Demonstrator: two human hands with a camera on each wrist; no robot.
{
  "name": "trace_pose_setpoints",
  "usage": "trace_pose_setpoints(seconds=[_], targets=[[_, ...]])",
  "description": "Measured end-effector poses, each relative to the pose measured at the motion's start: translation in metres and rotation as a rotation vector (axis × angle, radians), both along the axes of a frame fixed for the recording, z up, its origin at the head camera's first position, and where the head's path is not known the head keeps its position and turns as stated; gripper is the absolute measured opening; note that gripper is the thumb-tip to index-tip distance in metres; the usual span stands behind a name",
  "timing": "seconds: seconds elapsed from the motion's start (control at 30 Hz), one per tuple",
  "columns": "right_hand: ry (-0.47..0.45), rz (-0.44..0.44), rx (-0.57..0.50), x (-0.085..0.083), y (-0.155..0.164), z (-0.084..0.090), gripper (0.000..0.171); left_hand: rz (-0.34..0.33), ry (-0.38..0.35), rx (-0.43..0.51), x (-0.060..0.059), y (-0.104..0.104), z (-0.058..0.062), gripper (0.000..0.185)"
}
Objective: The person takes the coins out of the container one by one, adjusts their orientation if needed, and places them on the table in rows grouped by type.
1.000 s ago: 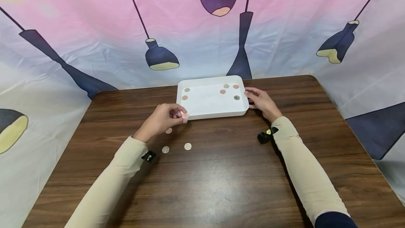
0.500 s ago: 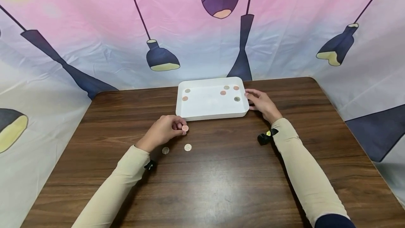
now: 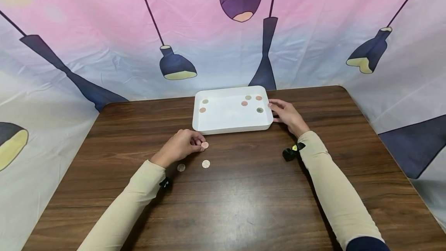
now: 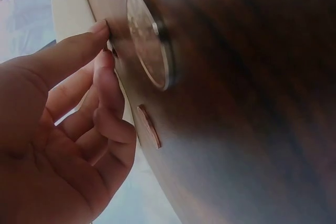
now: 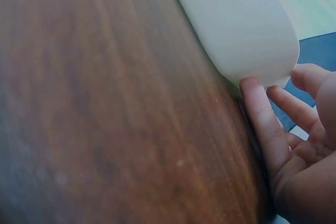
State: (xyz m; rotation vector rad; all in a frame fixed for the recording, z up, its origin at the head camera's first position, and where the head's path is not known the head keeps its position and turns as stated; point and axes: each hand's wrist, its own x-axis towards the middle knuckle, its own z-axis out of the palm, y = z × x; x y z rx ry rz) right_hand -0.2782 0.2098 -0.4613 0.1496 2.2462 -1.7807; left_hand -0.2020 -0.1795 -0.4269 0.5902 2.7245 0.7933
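My left hand (image 3: 182, 145) is low over the table, just in front of the tray's near left corner. Its thumb and fingertips pinch a copper-coloured coin (image 3: 204, 145) at the tabletop; in the left wrist view the fingers largely hide that contact. Two silver coins lie nearer me, one (image 3: 181, 167) below the wrist and one (image 3: 206, 164) to its right. The left wrist view has a large coin (image 4: 149, 40) close up and a smaller reddish one (image 4: 149, 127) edge-on. My right hand (image 3: 288, 116) holds the right end of the white tray (image 3: 233, 130), fingertips on its wall.
Inside the tray lie several copper and silver coins, such as a copper coin (image 3: 203, 110) on the left and a dark silver coin (image 3: 259, 110) on the right. The brown wooden table (image 3: 244, 189) ends at a printed cloth backdrop (image 3: 122, 49) behind the tray.
My left hand has come down from the tray's near left corner toward me, carrying the copper coin to the tabletop. My right hand keeps its place on the tray.
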Motion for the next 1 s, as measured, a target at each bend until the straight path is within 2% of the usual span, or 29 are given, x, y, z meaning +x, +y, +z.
trace_pose_setpoints(seconds=[0.13, 0.47, 0.57, 0.67, 0.77, 0.87, 1.0], targets=[[-0.001, 0.003, 0.004, 0.000, 0.000, 0.001, 0.055, -0.005, -0.021, 0.004, -0.002, 0.000, -0.001, 0.009], [-0.005, -0.002, 0.003, 0.000, -0.001, 0.000, 0.055, -0.037, -0.013, 0.034, -0.002, 0.000, -0.003, 0.013], [-0.007, -0.002, -0.001, 0.001, -0.001, 0.000, 0.055, -0.027, -0.019, 0.055, -0.001, -0.001, -0.001, 0.014], [-0.007, 0.001, 0.001, 0.001, -0.002, 0.000, 0.055, 0.031, -0.038, 0.117, 0.000, -0.001, 0.009, 0.014], [-0.003, 0.004, 0.003, 0.001, -0.001, 0.000, 0.056, 0.092, -0.030, 0.183, -0.003, -0.001, 0.025, 0.016], [0.000, 0.000, 0.000, 0.001, 0.000, 0.000, 0.056, 0.125, 0.007, 0.205, -0.013, 0.001, 0.039, 0.020], [-0.002, 0.004, 0.004, 0.001, 0.000, 0.000, 0.056, 0.167, -0.003, 0.211, -0.030, 0.004, 0.052, 0.032]])
